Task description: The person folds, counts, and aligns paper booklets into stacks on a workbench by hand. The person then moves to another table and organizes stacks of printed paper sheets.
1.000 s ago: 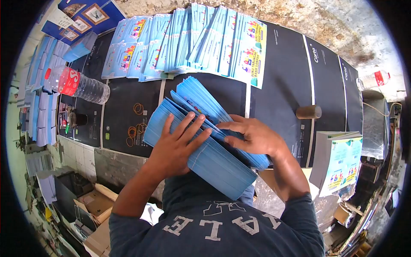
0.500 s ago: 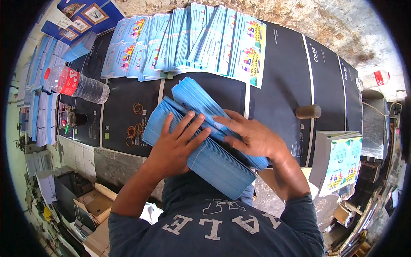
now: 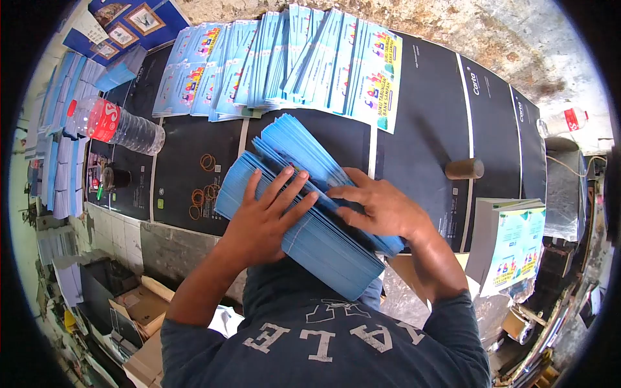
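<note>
A thick stack of blue booklets (image 3: 333, 258), edges upward, lies slantwise at the table's front edge against my body. Across its top rests my left hand (image 3: 268, 216), open, fingers spread and laid flat; its thumb is hidden. Beside the stack, on its far side, a second bunch of blue booklets (image 3: 301, 149) is fanned out at its upper left end. My right hand (image 3: 381, 207) is closed on that bunch, thumb and fingers bent at the booklets' edges near the gap between the two groups.
Overlapping booklets with printed covers (image 3: 259, 71) line the table's back. Rubber bands (image 3: 206, 194) and a plastic bottle (image 3: 116, 126) are on the left. A short brown cylinder (image 3: 464, 169) and a stack of printed sheets (image 3: 517, 246) are on the right.
The far bunch has spread further at its upper end, with a separate group of booklets now apart in the gap. My right hand has shifted slightly; my left hand stays in place.
</note>
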The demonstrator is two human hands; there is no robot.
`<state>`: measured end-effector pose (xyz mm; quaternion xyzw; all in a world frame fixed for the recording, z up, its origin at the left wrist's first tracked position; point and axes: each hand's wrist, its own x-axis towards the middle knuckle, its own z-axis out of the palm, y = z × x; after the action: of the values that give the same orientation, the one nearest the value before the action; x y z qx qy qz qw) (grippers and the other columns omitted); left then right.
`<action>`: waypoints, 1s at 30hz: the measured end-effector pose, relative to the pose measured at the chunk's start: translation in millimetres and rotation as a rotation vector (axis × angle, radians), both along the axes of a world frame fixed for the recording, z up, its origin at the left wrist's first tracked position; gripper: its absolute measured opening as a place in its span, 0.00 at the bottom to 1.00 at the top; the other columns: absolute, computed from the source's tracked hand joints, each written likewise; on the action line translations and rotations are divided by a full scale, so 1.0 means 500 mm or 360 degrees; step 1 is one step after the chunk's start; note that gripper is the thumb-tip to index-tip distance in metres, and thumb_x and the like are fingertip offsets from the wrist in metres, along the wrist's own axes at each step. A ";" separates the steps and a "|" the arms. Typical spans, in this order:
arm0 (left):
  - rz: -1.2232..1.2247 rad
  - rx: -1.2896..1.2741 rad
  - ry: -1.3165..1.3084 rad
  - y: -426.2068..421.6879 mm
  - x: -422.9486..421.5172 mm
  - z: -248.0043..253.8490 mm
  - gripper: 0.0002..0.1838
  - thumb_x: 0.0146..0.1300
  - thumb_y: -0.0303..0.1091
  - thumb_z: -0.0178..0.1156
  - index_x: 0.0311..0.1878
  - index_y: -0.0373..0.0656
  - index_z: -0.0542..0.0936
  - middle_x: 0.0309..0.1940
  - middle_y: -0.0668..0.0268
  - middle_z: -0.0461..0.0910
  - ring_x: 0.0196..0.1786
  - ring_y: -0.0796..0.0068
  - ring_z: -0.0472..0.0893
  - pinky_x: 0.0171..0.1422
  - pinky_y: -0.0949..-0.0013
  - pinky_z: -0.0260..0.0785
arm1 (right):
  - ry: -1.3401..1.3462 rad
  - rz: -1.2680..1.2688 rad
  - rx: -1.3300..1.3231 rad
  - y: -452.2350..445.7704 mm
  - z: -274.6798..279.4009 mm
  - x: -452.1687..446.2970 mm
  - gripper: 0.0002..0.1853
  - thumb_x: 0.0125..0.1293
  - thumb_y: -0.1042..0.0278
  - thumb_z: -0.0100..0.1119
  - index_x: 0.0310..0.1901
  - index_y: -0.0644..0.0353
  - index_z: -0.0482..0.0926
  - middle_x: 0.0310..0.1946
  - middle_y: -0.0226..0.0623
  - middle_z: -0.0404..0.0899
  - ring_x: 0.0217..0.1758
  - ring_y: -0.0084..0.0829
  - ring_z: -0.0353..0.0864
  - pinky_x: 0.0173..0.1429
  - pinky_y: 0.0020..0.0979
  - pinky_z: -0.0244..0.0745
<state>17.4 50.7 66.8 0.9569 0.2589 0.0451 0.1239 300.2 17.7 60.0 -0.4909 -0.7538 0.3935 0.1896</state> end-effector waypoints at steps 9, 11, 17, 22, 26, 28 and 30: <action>0.0000 -0.0011 0.0013 0.002 0.002 0.004 0.59 0.31 0.44 0.80 0.75 0.53 0.66 0.80 0.55 0.57 0.83 0.50 0.55 0.79 0.32 0.41 | -0.0013 0.0034 -0.0037 0.003 0.009 -0.003 0.24 0.62 0.48 0.72 0.58 0.46 0.84 0.66 0.53 0.72 0.43 0.49 0.87 0.51 0.41 0.82; 0.0004 -0.0019 0.0012 0.001 0.000 0.001 0.59 0.31 0.44 0.80 0.75 0.53 0.66 0.80 0.55 0.57 0.83 0.50 0.55 0.80 0.32 0.41 | 0.0014 0.0019 -0.0019 0.001 -0.006 -0.001 0.24 0.63 0.46 0.70 0.57 0.46 0.84 0.65 0.53 0.73 0.42 0.51 0.87 0.51 0.42 0.82; 0.0007 0.0043 -0.0020 0.001 0.002 -0.004 0.60 0.31 0.45 0.80 0.75 0.53 0.66 0.80 0.56 0.57 0.83 0.51 0.55 0.79 0.32 0.42 | -0.0039 0.0015 -0.0077 0.003 0.013 -0.004 0.24 0.62 0.48 0.73 0.57 0.46 0.85 0.66 0.53 0.73 0.42 0.48 0.88 0.49 0.40 0.82; 0.0010 -0.0025 -0.0006 0.001 0.002 0.003 0.57 0.36 0.45 0.79 0.75 0.53 0.65 0.80 0.55 0.57 0.82 0.50 0.55 0.79 0.31 0.42 | -0.0070 0.0021 -0.0048 0.001 0.015 -0.007 0.24 0.62 0.48 0.72 0.57 0.47 0.85 0.67 0.53 0.72 0.41 0.46 0.88 0.47 0.39 0.82; 0.0006 -0.0011 -0.0012 0.001 0.001 0.002 0.58 0.35 0.45 0.79 0.75 0.53 0.65 0.80 0.55 0.57 0.82 0.49 0.55 0.79 0.30 0.41 | -0.0066 0.0033 -0.0055 0.002 0.021 -0.008 0.22 0.64 0.51 0.71 0.57 0.47 0.85 0.68 0.54 0.71 0.43 0.46 0.88 0.47 0.39 0.83; 0.0011 -0.0010 -0.0034 0.000 0.000 -0.003 0.59 0.34 0.45 0.80 0.75 0.53 0.65 0.80 0.55 0.57 0.82 0.49 0.55 0.79 0.30 0.41 | -0.0048 0.0031 -0.0067 0.000 0.020 -0.010 0.20 0.65 0.53 0.69 0.57 0.46 0.85 0.69 0.55 0.69 0.44 0.47 0.88 0.48 0.40 0.83; 0.0052 0.0008 -0.0126 -0.002 -0.003 -0.009 0.59 0.33 0.44 0.80 0.75 0.52 0.65 0.80 0.55 0.57 0.83 0.49 0.54 0.79 0.30 0.41 | -0.0014 -0.0051 0.0060 -0.005 0.011 -0.014 0.19 0.67 0.54 0.65 0.57 0.47 0.83 0.71 0.58 0.65 0.47 0.55 0.87 0.52 0.45 0.83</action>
<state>15.9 49.7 62.5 0.9503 0.2693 0.0857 0.1308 293.3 15.0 65.3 -0.5010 -0.7539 0.3741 0.2017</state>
